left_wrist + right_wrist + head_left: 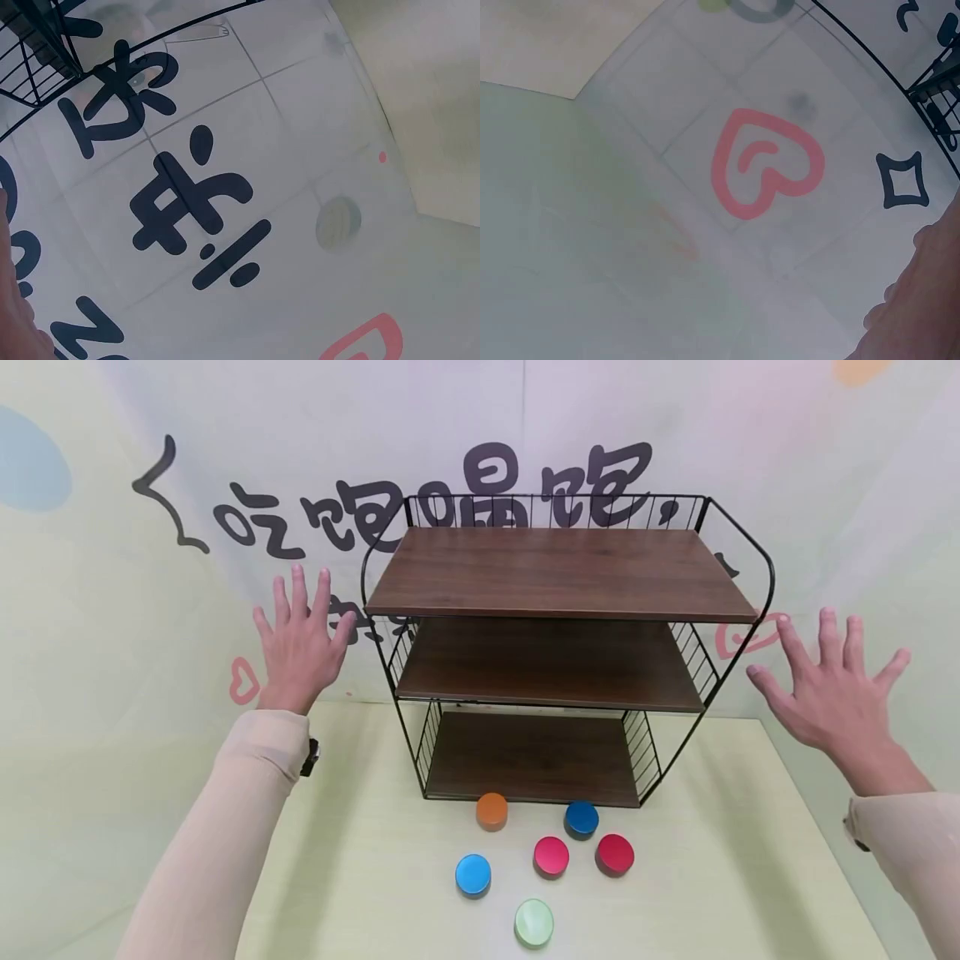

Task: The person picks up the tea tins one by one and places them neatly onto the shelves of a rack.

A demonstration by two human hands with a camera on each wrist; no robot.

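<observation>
My left hand (300, 652) is raised with fingers spread, left of a three-tier rack (558, 572) with dark wood shelves and a black wire frame. On the rack's other side, my right hand (840, 697) is held up the same way, holding nothing. In front of the rack several round, flat-topped pieces lie on the table: an orange one (492, 811), a dark blue one (582, 818), a pink one (551, 856), a red one (615, 854), a light blue one (473, 874) and a pale green one (534, 922). Each wrist view catches only a hand's edge.
The light table (367, 860) carries the rack near its back edge. Behind hangs a pale cloth backdrop (300, 427) with large dark lettering and red hearts. A red heart outline (727, 165) on the backdrop fills the middle of the right wrist view.
</observation>
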